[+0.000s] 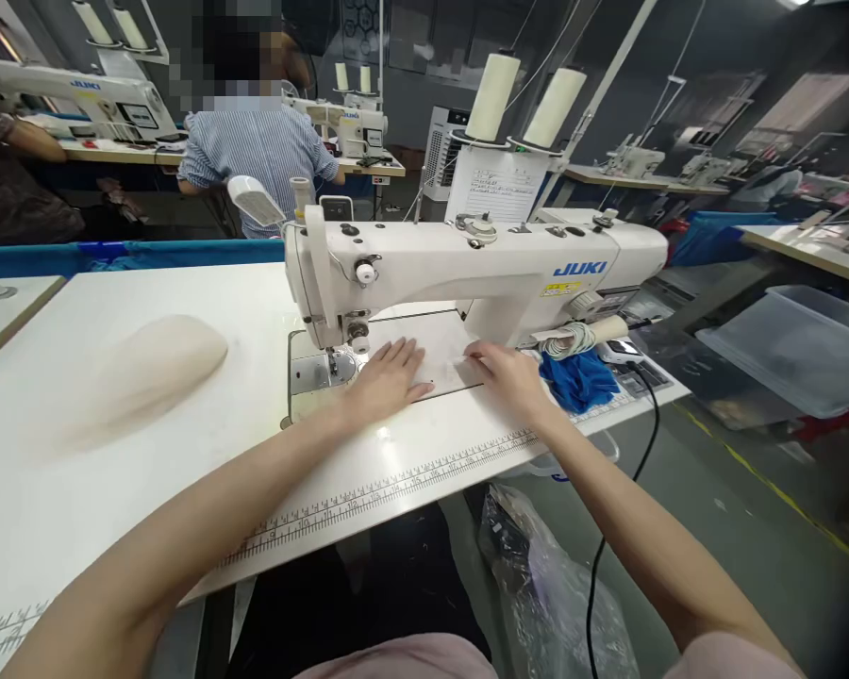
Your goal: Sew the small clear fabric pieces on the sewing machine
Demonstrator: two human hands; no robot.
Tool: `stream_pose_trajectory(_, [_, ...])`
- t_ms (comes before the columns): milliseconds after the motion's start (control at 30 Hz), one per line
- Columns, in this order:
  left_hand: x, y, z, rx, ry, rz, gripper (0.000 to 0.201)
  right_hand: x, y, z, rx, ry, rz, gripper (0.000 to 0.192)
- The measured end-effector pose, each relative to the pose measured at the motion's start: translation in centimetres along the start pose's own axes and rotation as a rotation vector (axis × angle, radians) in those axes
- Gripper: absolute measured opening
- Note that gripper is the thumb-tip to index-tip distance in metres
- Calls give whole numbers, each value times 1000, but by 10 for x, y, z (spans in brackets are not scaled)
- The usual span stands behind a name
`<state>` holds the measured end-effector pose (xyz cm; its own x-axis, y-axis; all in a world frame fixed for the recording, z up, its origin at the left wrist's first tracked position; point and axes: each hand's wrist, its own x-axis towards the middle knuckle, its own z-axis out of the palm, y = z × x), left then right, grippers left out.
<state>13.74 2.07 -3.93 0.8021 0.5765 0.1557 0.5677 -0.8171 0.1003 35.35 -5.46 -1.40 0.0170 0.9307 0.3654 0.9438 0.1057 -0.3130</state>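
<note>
Both hands lie flat with fingers spread on a white fabric piece under the sewing machine. Left hand sits nearer the needle, just left; right hand holds the cloth's right end.

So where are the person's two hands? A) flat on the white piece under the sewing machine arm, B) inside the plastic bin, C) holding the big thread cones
A: the left hand and right hand lie flat on the white piece under the sewing machine.
</note>
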Motion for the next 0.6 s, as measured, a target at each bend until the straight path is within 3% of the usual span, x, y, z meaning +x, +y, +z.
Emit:
stream_pose_trajectory(133, [12, 12, 9, -53, -1, -73, 60, -9, 1, -27, 234, 148, 36, 19])
stream_pose_trajectory(233, [16, 24, 11, -120, 28, -114, 57, -11, -12, -46, 679, 326, 147, 16])
stream_pose_trajectory(367, [16, 29, 0, -270, 85, -131, 50, -11, -37, -53, 806, 174, 222, 24])
stream_pose_trajectory(433, [6, 27, -12, -357, 113, -133, 40, -11, -48, -48, 812, 74, 230, 33])
stream_pose_trajectory(500, [-12, 26, -27, -496, 123, -143, 43, -12, -59, -38, 844, -5, 245, 38])
stream_pose_trajectory(533, [-24, 26, -34, -599, 122, -160, 48, -13, -64, -31, 863, -31, 252, 40])
stream_pose_trajectory(600, [-51, 28, -46, -1003, 127, -334, 48, -16, -78, -16, 883, -70, 228, 40])
